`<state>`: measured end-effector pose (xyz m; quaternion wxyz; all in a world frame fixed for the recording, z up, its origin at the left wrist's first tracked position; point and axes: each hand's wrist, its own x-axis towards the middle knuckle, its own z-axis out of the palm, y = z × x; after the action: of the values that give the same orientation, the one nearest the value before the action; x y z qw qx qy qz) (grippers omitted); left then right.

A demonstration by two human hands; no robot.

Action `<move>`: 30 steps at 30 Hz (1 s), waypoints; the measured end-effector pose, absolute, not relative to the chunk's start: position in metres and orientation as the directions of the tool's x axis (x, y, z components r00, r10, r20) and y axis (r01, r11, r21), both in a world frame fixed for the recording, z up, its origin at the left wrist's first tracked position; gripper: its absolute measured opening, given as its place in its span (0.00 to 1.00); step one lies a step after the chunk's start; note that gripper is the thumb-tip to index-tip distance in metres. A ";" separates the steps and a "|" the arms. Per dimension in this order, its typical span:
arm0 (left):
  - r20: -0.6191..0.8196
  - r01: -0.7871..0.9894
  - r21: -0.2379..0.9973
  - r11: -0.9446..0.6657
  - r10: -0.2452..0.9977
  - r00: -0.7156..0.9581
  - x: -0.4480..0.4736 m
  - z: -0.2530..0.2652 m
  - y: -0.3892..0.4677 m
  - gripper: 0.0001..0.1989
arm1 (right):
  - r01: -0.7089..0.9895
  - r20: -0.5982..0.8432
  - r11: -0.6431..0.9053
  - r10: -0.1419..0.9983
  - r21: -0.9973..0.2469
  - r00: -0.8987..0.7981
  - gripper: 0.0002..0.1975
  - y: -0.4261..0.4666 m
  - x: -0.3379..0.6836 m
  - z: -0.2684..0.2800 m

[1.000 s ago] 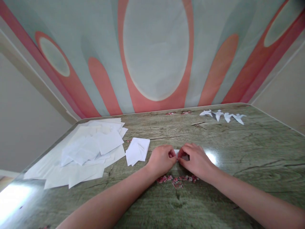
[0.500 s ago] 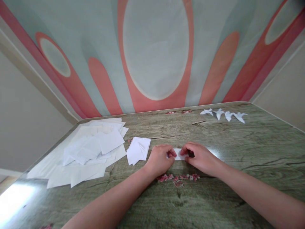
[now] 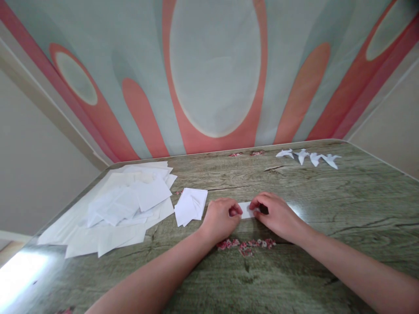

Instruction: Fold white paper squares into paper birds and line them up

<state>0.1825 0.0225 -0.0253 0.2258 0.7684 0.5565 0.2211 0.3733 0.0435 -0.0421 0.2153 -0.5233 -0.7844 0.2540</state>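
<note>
A small strip-shaped piece of folded white paper (image 3: 246, 210) is held flat just over or on the wooden table, between my two hands. My left hand (image 3: 223, 218) pinches its left end between thumb and fingertips. At the right end, my right hand (image 3: 275, 216) has its thumb and fingers closed on the paper in the same way. Both ends of the paper are hidden behind the fingers. Close to my left hand lies a short stack of white paper squares (image 3: 190, 206).
A large, loose heap of white paper sheets (image 3: 131, 200) spreads over the left side of the table (image 3: 327, 196). Several folded white paper birds (image 3: 316, 159) stand in a row at the back right. A patterned wall panel (image 3: 216, 65) rises behind the table's far edge.
My right hand has tilted and risen slightly, and the right end of the paper has come up a little with it. My left hand has stayed nearly in place.
</note>
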 end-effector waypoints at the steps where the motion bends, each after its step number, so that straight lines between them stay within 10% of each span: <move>1: 0.081 0.753 0.597 -0.277 0.955 0.287 0.180 -0.025 0.023 0.08 | 0.705 0.069 0.331 0.925 -0.627 -0.372 0.08 0.045 0.376 -0.042; 16: -0.024 0.698 0.649 -0.304 0.908 0.418 0.159 -0.014 0.029 0.16 | 0.612 0.014 0.340 0.881 -0.714 -0.473 0.13 0.055 0.392 -0.038; 23: 0.191 0.685 0.646 -0.337 0.940 0.283 0.160 -0.018 0.024 0.11 | 0.599 0.091 0.339 0.910 -0.726 -0.406 0.13 0.061 0.396 -0.036; 30: 0.143 0.751 0.490 -0.443 0.891 0.432 0.176 -0.025 0.009 0.29 | 0.625 0.088 0.491 0.823 -0.607 -0.561 0.19 0.061 0.395 -0.035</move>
<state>0.1758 0.0095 -0.0253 0.1797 0.8268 0.4963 0.1944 0.3949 0.0613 -0.0350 0.1872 -0.4298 -0.8428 0.2645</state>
